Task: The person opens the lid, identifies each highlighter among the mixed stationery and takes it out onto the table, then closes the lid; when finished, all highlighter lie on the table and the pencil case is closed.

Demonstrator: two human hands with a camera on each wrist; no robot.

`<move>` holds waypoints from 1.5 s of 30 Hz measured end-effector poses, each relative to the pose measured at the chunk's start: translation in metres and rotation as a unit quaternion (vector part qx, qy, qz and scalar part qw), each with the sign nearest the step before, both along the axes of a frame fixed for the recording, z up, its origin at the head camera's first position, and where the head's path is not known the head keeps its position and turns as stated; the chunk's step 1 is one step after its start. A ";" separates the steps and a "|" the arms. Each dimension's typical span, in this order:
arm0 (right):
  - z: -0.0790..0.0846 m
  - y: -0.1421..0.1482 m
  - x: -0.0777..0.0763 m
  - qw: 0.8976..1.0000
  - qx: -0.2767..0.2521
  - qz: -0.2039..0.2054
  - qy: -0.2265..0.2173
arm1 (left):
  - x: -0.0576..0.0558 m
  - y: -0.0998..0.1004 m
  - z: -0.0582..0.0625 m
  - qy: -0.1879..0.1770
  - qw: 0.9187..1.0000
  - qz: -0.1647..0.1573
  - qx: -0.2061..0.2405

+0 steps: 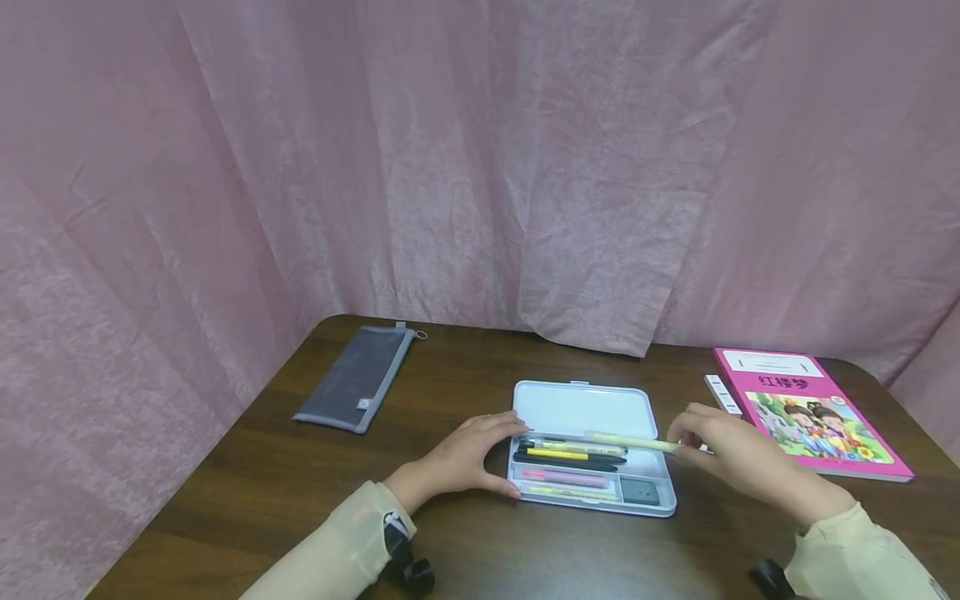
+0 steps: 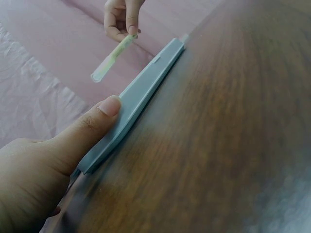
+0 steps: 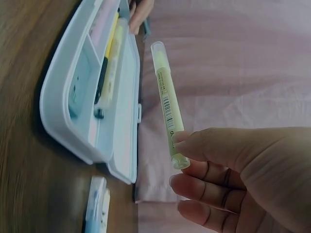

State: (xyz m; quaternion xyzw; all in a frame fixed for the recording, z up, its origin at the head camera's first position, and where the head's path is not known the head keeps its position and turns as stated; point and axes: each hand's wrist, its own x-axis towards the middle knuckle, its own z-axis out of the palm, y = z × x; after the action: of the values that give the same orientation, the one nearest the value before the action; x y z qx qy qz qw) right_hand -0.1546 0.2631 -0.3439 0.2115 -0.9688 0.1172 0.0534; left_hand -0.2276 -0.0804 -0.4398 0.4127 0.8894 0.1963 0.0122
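Note:
An open pale-blue pencil case (image 1: 583, 408) lies on the table in the head view, its lid tipped back. My left hand (image 1: 468, 454) holds the case's left end, thumb (image 2: 95, 121) on the front wall and fingers at the back. Between thumb and fingers, my right hand (image 1: 731, 446) pinches one end of a yellow highlighter (image 3: 167, 104) with a clear cap. The highlighter hangs over the case, cap pointing left. Inside lie several pens, among them a black and yellow one (image 1: 558, 454), a pink one (image 1: 566, 478), and a dark grey block (image 1: 639, 492) at front right.
A grey mesh zip pouch (image 1: 356, 375) lies at the table's back left. At the right lies a pink picture-covered book (image 1: 817, 417), with a small white oblong item (image 1: 722, 395) against its left edge. Pink curtains (image 1: 480, 167) hang behind the brown table (image 1: 262, 492).

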 end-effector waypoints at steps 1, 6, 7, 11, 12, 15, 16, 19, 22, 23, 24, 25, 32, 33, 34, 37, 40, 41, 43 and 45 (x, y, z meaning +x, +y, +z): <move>0.000 0.002 0.000 1.000 0.001 -0.003 -0.003 | 0.000 0.000 0.001 0.003 1.000 -0.001 -0.001; -0.001 0.015 0.002 1.000 0.004 -0.013 -0.012 | 0.001 0.000 0.002 0.013 1.000 -0.004 -0.004; -0.002 0.018 0.003 1.000 0.004 -0.014 -0.010 | 0.001 0.000 0.002 0.014 1.000 -0.003 -0.004; -0.006 0.028 0.005 1.000 0.000 -0.020 0.000 | 0.001 0.000 0.001 0.012 1.000 -0.002 -0.001; -0.008 0.031 0.006 1.000 -0.002 -0.020 0.001 | 0.001 0.000 0.001 0.012 1.000 -0.002 0.000; -0.015 0.040 0.008 1.000 -0.004 -0.019 0.013 | 0.002 0.001 0.000 0.011 1.000 -0.001 -0.001; -0.017 0.044 0.008 1.000 -0.004 -0.014 0.027 | 0.002 0.001 0.000 0.010 1.000 0.000 -0.001; -0.025 0.054 0.010 0.998 -0.005 0.002 0.065 | 0.003 0.002 0.001 0.006 1.000 -0.001 0.000; -0.031 0.063 0.013 0.996 -0.008 0.005 0.086 | 0.003 0.003 0.001 0.002 1.000 -0.001 -0.001; -0.033 0.065 0.014 0.997 -0.008 -0.002 0.076 | 0.003 0.003 0.001 0.001 1.000 -0.001 -0.003; -0.034 0.068 0.015 0.997 -0.008 -0.003 0.080 | 0.003 0.003 0.001 0.001 1.000 -0.001 -0.004; -0.036 0.070 0.016 0.996 -0.010 -0.002 0.088 | 0.003 0.003 0.001 0.002 1.000 -0.001 -0.006; -0.049 0.082 0.023 0.994 0.000 -0.017 0.106 | 0.001 0.002 0.000 0.002 1.000 -0.002 -0.004; -0.050 0.083 0.024 0.994 0.001 -0.021 0.104 | 0.001 0.002 0.000 0.003 1.000 -0.002 -0.003; -0.052 0.084 0.025 0.994 0.002 -0.026 0.103 | 0.001 0.002 0.000 0.004 1.000 -0.002 -0.002; -0.055 0.086 0.027 0.994 0.000 -0.030 0.104 | 0.002 0.002 0.000 0.006 1.000 -0.002 -0.001; -0.058 0.088 0.027 0.994 -0.006 -0.032 0.107 | 0.002 0.001 0.000 0.005 1.000 -0.002 -0.002; -0.059 0.089 0.028 0.994 -0.009 -0.030 0.108 | 0.002 0.001 0.001 0.005 1.000 -0.002 -0.003; -0.062 0.090 0.028 0.994 -0.014 -0.029 0.109 | 0.001 0.001 0.001 0.003 1.000 -0.001 -0.004; -0.064 0.091 0.027 0.993 -0.019 -0.025 0.112 | 0.001 0.001 0.002 0.002 1.000 0.000 -0.006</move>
State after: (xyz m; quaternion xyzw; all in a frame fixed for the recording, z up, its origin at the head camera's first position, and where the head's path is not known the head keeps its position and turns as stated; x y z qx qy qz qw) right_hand -0.1272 0.3546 -0.4083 0.1982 -0.9594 0.1096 0.1680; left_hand -0.2267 -0.0797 -0.4378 0.4131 0.8906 0.1898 0.0134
